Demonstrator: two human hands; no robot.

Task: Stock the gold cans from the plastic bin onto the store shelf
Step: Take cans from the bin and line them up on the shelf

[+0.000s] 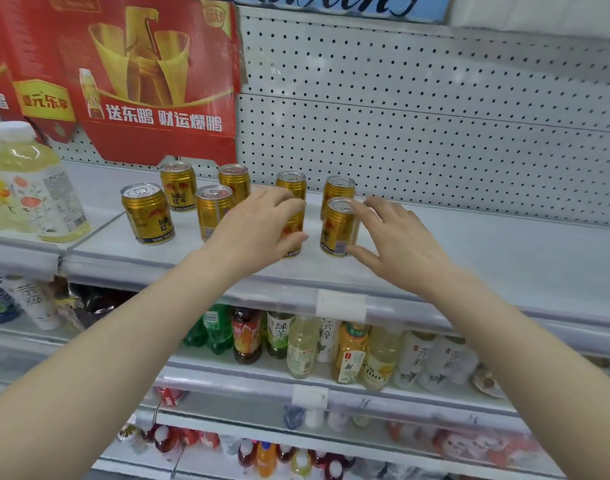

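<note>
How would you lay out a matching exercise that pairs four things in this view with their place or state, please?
Things:
1. left hand
2. right hand
3. red carton
4. green bottle

Places or states:
A. on the lower shelf
B. gripping a gold can
C. open, beside the rightmost front can
D. upright against the pegboard

Pairs: 1-B, 2-C, 3-D, 4-A

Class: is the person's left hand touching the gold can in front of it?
Touching. The head view shows the left hand curled round the gold can, fingers over its top, thumb against its side.
</note>
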